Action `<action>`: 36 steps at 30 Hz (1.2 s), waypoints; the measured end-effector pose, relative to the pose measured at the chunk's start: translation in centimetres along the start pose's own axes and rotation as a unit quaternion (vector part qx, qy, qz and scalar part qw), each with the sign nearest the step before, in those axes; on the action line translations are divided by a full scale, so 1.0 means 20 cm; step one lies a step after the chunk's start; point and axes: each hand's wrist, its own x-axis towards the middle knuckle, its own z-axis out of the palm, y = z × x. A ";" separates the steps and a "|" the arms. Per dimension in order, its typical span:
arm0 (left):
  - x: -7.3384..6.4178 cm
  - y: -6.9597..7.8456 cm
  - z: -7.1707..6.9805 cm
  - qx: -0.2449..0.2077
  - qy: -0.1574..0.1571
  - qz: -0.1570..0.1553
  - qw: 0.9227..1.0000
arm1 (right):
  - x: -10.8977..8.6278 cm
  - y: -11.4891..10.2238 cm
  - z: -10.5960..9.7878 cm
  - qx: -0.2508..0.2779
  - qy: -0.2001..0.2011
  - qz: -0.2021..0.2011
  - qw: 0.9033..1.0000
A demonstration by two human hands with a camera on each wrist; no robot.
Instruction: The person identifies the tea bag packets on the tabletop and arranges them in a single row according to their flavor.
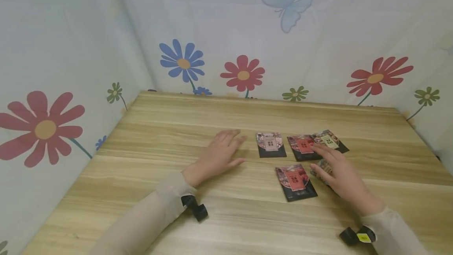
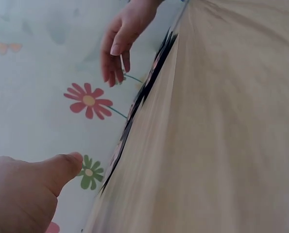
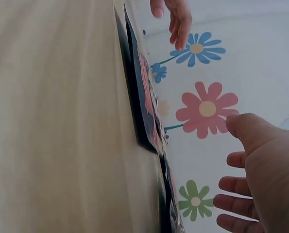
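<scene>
Several flat sachets with food pictures and dark lower ends lie on the table. A pink-labelled sachet [image 1: 271, 145] is at the back left. Beside it, a red-labelled sachet [image 1: 299, 147] adjoins a sachet with a pale green label [image 1: 332, 141]. Nearer the front lies another red-labelled sachet [image 1: 295, 183]. My right hand [image 1: 341, 174] is over the right-hand sachets, fingers extended, partly hiding one sachet [image 1: 321, 171] beneath it. In the right wrist view it looks raised off the table and holds nothing. Left of the sachets, my empty left hand [image 1: 219, 152] has its fingers loosely extended.
The wood-grain table [image 1: 152, 129] meets a white curtain [image 1: 212, 19] printed with flowers and a butterfly at its back and left. A small black wrist camera [image 1: 195, 208] sits on the left sleeve, and another black wrist camera [image 1: 350, 236] on the right.
</scene>
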 end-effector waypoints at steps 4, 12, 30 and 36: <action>0.03 0.04 0.03 -0.009 -0.007 0.005 1.000 | -0.02 -0.03 0.01 0.012 -0.004 -0.026 1.000; 0.09 0.10 0.07 -0.032 -0.025 0.015 0.999 | -0.05 -0.06 0.08 0.002 -0.002 -0.097 0.995; 0.27 0.19 0.20 -0.042 -0.048 0.016 0.998 | -0.07 -0.09 0.17 -0.012 -0.007 -0.204 0.979; 0.34 0.22 0.24 -0.050 -0.057 0.016 0.997 | -0.08 -0.09 0.17 -0.023 -0.009 -0.201 0.979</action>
